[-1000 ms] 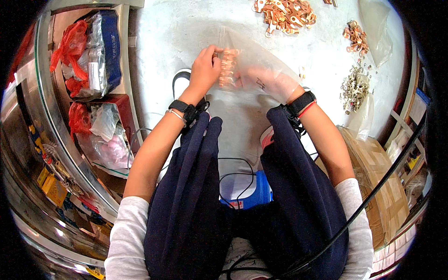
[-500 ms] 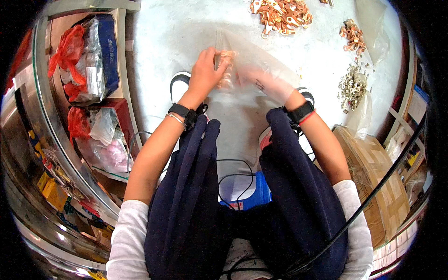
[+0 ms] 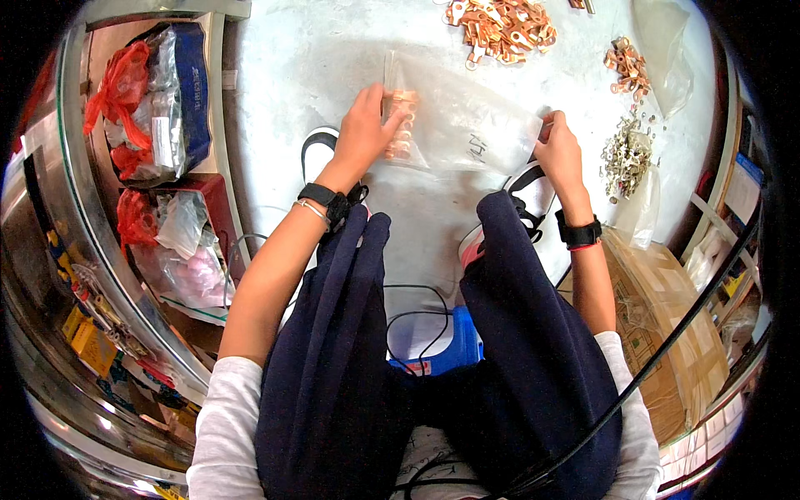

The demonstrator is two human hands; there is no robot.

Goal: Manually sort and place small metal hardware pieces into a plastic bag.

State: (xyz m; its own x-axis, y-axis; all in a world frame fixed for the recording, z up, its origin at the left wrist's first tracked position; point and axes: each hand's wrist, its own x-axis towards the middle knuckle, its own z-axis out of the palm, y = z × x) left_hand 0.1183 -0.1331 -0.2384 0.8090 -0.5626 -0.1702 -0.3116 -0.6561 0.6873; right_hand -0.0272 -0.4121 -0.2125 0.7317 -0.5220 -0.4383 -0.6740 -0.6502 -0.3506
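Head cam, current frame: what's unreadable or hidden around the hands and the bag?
- Left hand: its fingertips are hidden behind the clear plastic bag, so the grip on the copper lugs inside is unclear.
- Lug count in the bag: too small and overlapping.
- Copper lug pile: cut off by the top edge.
- Right hand: pinches the bag's edge; the fingertips are too small to make out.
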